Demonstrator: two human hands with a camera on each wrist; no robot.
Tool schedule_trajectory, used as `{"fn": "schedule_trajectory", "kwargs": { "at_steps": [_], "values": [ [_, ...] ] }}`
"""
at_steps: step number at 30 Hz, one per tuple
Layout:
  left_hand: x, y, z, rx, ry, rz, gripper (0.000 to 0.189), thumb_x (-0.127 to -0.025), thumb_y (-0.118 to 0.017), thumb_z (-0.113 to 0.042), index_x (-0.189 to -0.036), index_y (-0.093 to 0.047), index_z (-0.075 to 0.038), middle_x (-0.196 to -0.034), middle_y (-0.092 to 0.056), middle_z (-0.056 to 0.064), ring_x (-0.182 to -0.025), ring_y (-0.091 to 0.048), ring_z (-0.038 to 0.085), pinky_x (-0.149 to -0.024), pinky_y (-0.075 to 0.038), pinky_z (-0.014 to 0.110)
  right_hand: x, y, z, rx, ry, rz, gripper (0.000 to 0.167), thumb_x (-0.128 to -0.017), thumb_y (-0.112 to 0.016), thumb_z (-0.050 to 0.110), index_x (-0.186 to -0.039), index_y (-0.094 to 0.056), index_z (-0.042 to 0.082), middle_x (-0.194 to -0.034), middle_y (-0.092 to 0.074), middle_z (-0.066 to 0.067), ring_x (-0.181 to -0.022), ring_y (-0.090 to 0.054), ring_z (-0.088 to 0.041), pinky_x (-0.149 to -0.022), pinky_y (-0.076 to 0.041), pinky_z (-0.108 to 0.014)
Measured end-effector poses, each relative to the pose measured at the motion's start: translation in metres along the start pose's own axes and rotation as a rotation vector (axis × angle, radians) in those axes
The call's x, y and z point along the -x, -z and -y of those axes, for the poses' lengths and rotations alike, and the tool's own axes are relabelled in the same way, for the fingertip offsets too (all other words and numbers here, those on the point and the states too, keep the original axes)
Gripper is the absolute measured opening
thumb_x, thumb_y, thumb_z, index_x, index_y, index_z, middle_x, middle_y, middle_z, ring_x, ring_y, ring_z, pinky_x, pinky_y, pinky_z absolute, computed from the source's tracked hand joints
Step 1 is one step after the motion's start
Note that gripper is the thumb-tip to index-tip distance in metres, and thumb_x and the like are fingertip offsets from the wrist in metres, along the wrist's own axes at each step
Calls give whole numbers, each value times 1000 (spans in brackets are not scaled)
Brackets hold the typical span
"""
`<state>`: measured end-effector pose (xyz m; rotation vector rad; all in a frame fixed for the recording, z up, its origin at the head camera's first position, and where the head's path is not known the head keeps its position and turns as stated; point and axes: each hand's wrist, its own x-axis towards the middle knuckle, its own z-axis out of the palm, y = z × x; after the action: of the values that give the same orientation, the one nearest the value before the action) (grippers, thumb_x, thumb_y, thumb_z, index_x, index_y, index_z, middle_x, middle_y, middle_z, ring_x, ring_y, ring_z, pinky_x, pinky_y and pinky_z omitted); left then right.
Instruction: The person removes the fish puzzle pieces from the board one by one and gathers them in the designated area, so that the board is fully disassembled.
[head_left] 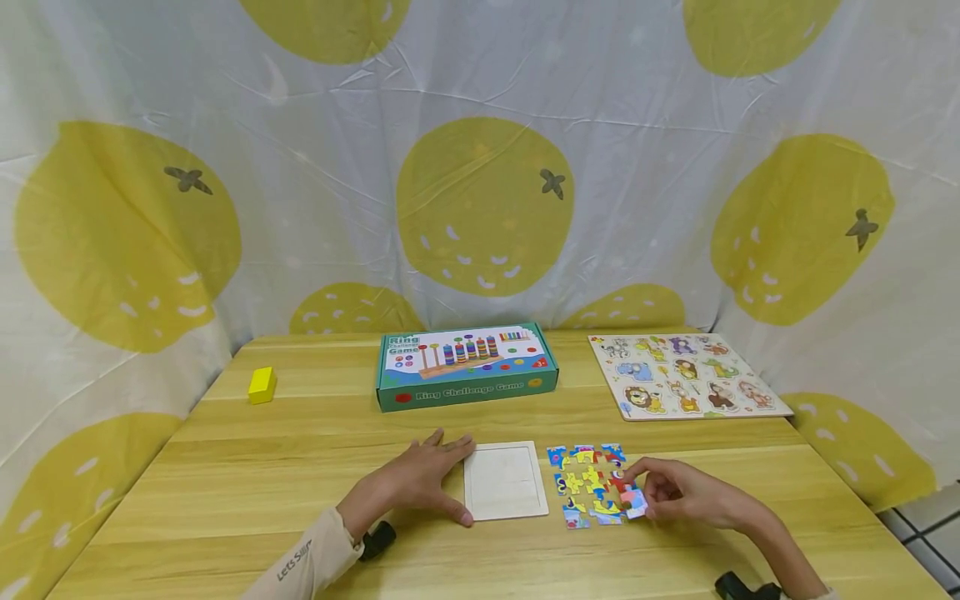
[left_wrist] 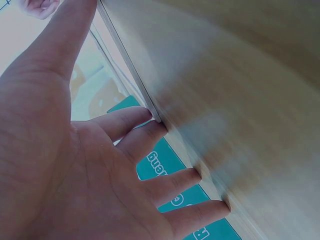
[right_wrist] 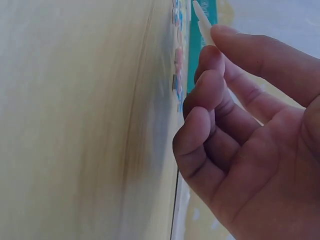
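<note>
My left hand [head_left: 429,477] rests at the left edge of a pale wooden puzzle tray [head_left: 506,481], thumb near its lower corner and index finger near its upper one. The fingers of this hand are spread, their tips down at the tabletop in the left wrist view. Right of the tray lie colourful jigsaw pieces [head_left: 592,479], set close together in a rough square. My right hand [head_left: 693,493] pinches a jigsaw piece [head_left: 636,503] at the square's lower right. In the right wrist view this piece [right_wrist: 203,22] shows edge-on between thumb and index finger, the other fingers curled.
Behind the tray stands a green ring game box [head_left: 468,367]. An animal puzzle board [head_left: 686,377] lies at the back right, and a yellow block [head_left: 262,385] sits at the back left. A lemon-print curtain [head_left: 483,208] hangs behind the wooden table [head_left: 300,450].
</note>
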<state>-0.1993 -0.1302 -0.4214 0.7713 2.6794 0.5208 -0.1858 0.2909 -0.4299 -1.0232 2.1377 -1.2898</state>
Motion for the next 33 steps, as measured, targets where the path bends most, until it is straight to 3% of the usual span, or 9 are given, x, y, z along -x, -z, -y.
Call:
{"fn": "schedule_trajectory", "kwargs": {
  "at_steps": [9, 19, 33],
  "values": [
    [0, 0, 0, 1, -4, -2, 104, -67, -74, -64, -150, -35, -14, -156, -31, 4, -143, -15, 44, -109, -17, 68, 5, 1, -4, -14, -32, 10, 31, -93, -60, 4, -123, -53, -2, -76, -53, -22, -65, -46, 3, -53, -41, -17],
    [0, 1, -1, -3, -9, 1, 104, -68, -74, -64, -150, -34, -13, -156, -31, 5, -143, -16, 45, -108, -16, 69, 5, -1, -6, 42, -66, -1, 31, -92, -61, 6, -122, -55, -2, -79, -56, 5, -65, -46, 5, -54, -40, -15],
    [-1, 0, 1, 2, -8, 1, 104, -67, -75, -63, -150, -34, -14, -155, -31, 4, -143, -16, 45, -108, -16, 69, 6, -1, -6, 44, -83, -22, 33, -92, -63, 8, -122, -55, 0, -78, -57, -2, -63, -46, 2, -52, -39, -17]
  ]
}}
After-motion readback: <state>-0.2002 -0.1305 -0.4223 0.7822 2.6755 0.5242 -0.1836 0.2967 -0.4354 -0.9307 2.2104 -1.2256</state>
